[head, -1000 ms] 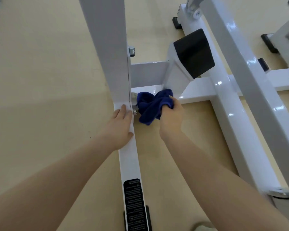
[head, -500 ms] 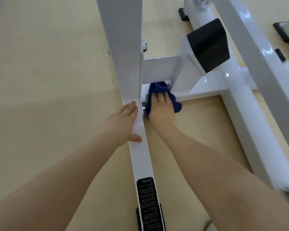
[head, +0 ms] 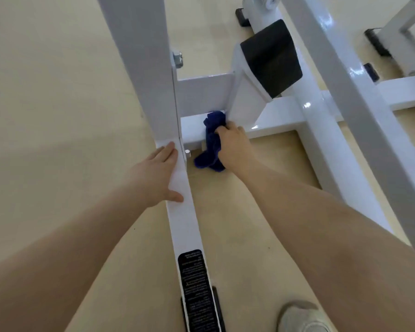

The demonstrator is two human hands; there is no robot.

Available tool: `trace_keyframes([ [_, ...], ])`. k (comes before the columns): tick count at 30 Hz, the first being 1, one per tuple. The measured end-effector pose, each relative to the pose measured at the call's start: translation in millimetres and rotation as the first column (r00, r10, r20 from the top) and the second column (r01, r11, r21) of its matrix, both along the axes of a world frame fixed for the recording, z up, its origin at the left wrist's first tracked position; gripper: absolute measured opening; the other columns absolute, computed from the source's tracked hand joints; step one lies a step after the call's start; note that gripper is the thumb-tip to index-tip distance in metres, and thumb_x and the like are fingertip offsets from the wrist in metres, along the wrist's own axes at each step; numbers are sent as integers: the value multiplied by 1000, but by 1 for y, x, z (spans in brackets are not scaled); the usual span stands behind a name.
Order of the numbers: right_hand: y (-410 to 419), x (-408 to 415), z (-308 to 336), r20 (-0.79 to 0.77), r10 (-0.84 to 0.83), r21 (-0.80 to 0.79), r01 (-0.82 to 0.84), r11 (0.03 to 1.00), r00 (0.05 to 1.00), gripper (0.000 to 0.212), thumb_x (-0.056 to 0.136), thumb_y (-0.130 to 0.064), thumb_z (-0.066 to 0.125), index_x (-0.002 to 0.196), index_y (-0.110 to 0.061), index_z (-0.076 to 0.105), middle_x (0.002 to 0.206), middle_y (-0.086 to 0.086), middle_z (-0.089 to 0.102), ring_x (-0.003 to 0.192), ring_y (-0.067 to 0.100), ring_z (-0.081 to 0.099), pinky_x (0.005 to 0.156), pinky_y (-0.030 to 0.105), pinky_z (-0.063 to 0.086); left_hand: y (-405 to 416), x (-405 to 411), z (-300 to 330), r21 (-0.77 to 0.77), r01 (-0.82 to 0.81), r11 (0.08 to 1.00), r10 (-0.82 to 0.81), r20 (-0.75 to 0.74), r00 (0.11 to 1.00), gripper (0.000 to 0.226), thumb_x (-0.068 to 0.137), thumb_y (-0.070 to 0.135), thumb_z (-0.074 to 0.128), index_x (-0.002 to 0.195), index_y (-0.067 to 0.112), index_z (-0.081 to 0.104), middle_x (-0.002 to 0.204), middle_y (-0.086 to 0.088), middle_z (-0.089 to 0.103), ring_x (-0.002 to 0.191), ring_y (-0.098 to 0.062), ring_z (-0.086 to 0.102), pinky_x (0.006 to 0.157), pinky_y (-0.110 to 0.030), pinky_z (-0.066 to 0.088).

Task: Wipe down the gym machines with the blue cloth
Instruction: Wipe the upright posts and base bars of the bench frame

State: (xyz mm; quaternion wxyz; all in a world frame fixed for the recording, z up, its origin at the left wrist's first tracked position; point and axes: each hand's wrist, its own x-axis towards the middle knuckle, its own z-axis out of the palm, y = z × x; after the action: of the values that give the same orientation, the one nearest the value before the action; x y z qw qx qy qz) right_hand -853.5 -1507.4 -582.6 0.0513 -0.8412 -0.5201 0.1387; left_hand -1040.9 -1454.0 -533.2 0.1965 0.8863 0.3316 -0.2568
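Right hand [head: 233,147] shifted right along crossbar [head: 192,125] — now gripping blue cloth [head: 211,140]; left hand [head: 153,178] flat on base rail [head: 185,224].

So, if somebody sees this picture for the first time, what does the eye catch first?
Most likely the blue cloth, the one strong colour against the white frame, gripped by the right hand on the low crossbar in the middle. Next, the left hand lying flat on the floor bar, and the black pad above.

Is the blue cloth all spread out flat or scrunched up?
Scrunched up. The blue cloth is bunched in the right hand, draped over the white floor bar, its end hanging down.
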Motion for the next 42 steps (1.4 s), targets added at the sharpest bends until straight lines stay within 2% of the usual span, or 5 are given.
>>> trace_keyframes([
  [3, -41, 15, -13, -233, -222, 42, 238, 970, 947, 43, 87, -8, 49, 130, -10, 47, 125, 10, 47, 110, 29, 48, 89, 36, 43, -7, 9, 2, 69, 8, 998, -15, 101, 995, 89, 86, 48, 56, 149, 16, 2, 157, 6, -8, 145, -13, 5, 111, -31, 24],
  [7, -65, 43, -19, -788, -567, 135, 967, 218, 238, 32, 94, -22, 42, 123, -14, 54, 101, 4, 60, 92, 20, 57, 73, 30, 46, -7, 47, -3, 225, 178, 958, -228, 223, 948, 77, 93, 37, 49, 149, 14, 2, 157, 3, -13, 145, -14, 0, 112, -32, 24],
  [14, -39, 63, -31, -56, -203, 4, 204, 979, 978, 70, 94, -8, 42, 151, -12, 2, 158, 4, -12, 145, 23, -13, 119, 35, -2, 6, 89, -52, 698, 222, 681, -567, 310, 763, 50, 85, 2, 44, 135, -2, 42, 148, -19, 33, 136, -34, 31, 111, -41, 22],
  [38, -33, 115, -27, 166, 24, -132, -2, 991, 986, 78, 92, -20, 55, 151, -20, 3, 159, 0, -4, 146, 20, -2, 117, 34, 1, 23, 105, -54, 890, 235, 392, -721, 138, 679, 56, 91, 3, 0, 141, -5, 26, 151, -12, 27, 139, -23, 24, 115, -36, 6],
  [42, -51, 152, -22, 202, -349, -99, 374, 922, 915, 63, 97, -19, 45, 150, -14, 11, 158, 6, 9, 144, 25, 10, 116, 37, 10, 20, 112, -60, 909, 244, 338, -751, 105, 652, 57, 91, 3, 2, 140, -4, 30, 150, -10, 32, 138, -22, 28, 115, -36, 8],
])
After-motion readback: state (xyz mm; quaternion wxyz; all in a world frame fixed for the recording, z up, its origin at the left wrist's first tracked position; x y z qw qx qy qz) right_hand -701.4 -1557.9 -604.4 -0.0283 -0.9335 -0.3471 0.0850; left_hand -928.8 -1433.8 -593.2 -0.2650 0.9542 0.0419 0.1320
